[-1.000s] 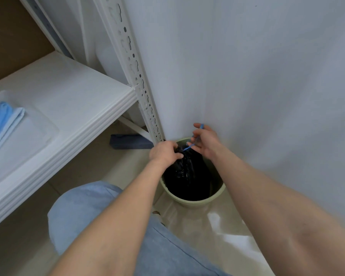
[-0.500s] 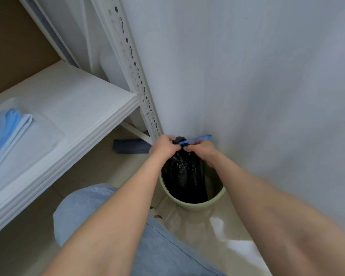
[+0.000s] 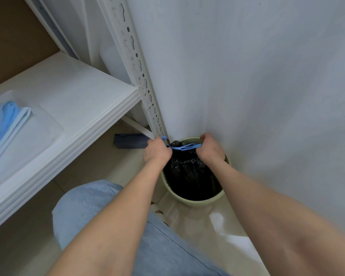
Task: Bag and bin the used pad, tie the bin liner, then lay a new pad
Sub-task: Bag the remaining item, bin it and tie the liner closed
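One drawstring (image 3: 182, 146) between left hand (image 3: 157, 152) and right hand (image 3: 210, 151), one bin (image 3: 195, 203)

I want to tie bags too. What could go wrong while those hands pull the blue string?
The thin blue drawstring, stretched between the left hand and right hand, might snap or slip from a grip. The black plastic bin liner could tear at its gathered neck. A hard tug might tip the round pale green bin.
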Tool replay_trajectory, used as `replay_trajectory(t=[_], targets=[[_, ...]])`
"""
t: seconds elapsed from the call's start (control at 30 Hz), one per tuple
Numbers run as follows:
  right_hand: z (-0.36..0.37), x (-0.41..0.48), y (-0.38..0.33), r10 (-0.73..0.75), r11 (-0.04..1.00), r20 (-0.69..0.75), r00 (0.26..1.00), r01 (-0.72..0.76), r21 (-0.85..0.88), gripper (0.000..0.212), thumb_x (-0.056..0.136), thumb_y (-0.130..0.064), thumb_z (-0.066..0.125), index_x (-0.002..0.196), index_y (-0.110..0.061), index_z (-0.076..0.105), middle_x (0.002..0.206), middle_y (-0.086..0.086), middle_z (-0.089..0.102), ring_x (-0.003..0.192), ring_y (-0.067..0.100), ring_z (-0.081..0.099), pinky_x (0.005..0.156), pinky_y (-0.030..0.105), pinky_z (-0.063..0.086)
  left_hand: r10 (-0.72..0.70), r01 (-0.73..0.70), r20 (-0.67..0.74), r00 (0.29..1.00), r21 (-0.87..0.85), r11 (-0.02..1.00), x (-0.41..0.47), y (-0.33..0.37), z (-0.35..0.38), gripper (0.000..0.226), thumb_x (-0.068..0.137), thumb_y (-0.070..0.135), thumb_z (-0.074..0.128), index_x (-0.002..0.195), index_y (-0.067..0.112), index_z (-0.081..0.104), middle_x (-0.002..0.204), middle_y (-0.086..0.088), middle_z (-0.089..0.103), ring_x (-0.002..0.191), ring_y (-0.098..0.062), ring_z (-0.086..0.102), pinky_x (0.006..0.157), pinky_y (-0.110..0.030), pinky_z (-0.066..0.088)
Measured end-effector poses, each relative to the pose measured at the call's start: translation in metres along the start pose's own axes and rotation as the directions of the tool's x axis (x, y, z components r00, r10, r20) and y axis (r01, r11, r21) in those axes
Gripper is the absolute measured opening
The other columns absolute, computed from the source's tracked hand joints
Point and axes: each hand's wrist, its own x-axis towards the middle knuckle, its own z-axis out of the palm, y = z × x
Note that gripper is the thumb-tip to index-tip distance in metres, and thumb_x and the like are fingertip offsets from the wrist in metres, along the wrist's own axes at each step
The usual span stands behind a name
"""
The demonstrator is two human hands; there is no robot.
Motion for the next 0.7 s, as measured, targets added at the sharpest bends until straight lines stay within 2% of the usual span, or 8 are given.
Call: replay_trajectory(t=[0.13,0.23,0.3,0.37,0.47,0.53,0.63,0.7], targets=[[-0.001,0.001,-0.01,-0.203,0.975,-0.042,0.978,0.199,-0.099,0.037,0.088,-0.016,0.049,0.118,-0.033,0.063,0.119,0.003,0.065,0.111,0.028,0.06,0.087,0.031,0.046,0.104,-0.108,-0.066,0.992,-0.055,0.993,0.002,0.004,0.0,0.044,0.088,0.012,0.053,0.13,0.019,0.047,0.126,-0.011,0.055,0.112,-0.031,0.056,0.085,-0.038,0.048],[-0.005,0.008,-0.004,-0.003,0.994,-0.052,0.999,0.009,0.11,0.029,0.087,-0.019,0.048,0.106,-0.019,0.071,0.108,0.008,0.069,0.104,0.03,0.063,0.082,0.03,0.047,-0.037,0.031,-0.038,0.999,-0.151,0.988,0.009,-0.004,-0.002,0.047,0.089,0.016,0.054,0.134,0.022,0.041,0.124,-0.01,0.056,0.106,-0.032,0.06,0.082,-0.037,0.052],[-0.005,0.013,0.003,0.173,0.917,-0.001,0.985,-0.16,0.366,0.025,0.089,-0.022,0.05,0.095,-0.009,0.07,0.097,0.012,0.069,0.096,0.029,0.066,0.079,0.031,0.047,-0.161,0.156,0.003,0.987,-0.278,0.948,0.011,-0.008,-0.004,0.037,0.092,0.018,0.051,0.129,0.018,0.045,0.122,-0.011,0.058,0.101,-0.031,0.063,0.084,-0.038,0.055],[-0.003,0.014,0.003,0.226,0.808,0.012,0.974,-0.194,0.556,0.017,0.089,-0.02,0.055,0.091,-0.011,0.069,0.088,0.009,0.064,0.087,0.023,0.062,0.074,0.029,0.043,-0.198,0.188,0.002,0.98,-0.32,0.929,0.013,-0.008,-0.004,0.031,0.094,0.018,0.047,0.125,0.017,0.052,0.122,-0.009,0.059,0.104,-0.029,0.061,0.085,-0.033,0.052],[0.003,0.014,-0.001,0.009,0.804,-0.031,0.999,0.012,0.594,0.012,0.084,-0.011,0.059,0.084,-0.02,0.066,0.08,0.0,0.063,0.081,0.018,0.057,0.076,0.029,0.045,-0.081,0.069,-0.015,0.997,-0.377,0.924,0.013,0.0,-0.002,0.027,0.093,0.014,0.047,0.11,0.017,0.067,0.114,-0.006,0.066,0.104,-0.025,0.061,0.086,-0.032,0.048],[0.003,0.012,-0.006,-0.125,0.848,0.013,0.992,0.1,0.52,0.019,0.084,-0.013,0.062,0.066,-0.02,0.061,0.058,-0.01,0.06,0.066,0.014,0.054,0.068,0.029,0.044,-0.017,0.014,-0.003,1.0,-0.437,0.899,0.01,0.006,-0.001,0.019,0.087,0.013,0.054,0.091,0.018,0.072,0.095,-0.005,0.068,0.093,-0.023,0.062,0.082,-0.029,0.048],[-0.003,0.012,-0.01,0.014,0.838,0.026,1.0,-0.026,0.545,0.031,0.083,-0.018,0.058,0.052,-0.017,0.058,0.035,-0.007,0.052,0.051,0.015,0.049,0.06,0.029,0.042,-0.168,0.148,0.031,0.985,-0.642,0.753,0.012,0.006,-0.004,0.018,0.09,0.016,0.051,0.088,0.013,0.069,0.074,-0.005,0.063,0.067,-0.02,0.06,0.061,-0.024,0.045],[-0.008,0.016,-0.009,0.23,0.619,0.077,0.97,-0.207,0.757,0.03,0.085,-0.013,0.051,0.055,-0.014,0.055,0.032,-0.004,0.051,0.048,0.017,0.047,0.049,0.026,0.038,-0.32,0.29,0.122,0.939,-0.78,0.555,0.013,0.001,-0.009,0.022,0.094,0.015,0.046,0.101,0.007,0.066,0.065,-0.005,0.058,0.053,-0.018,0.056,0.051,-0.024,0.039]])
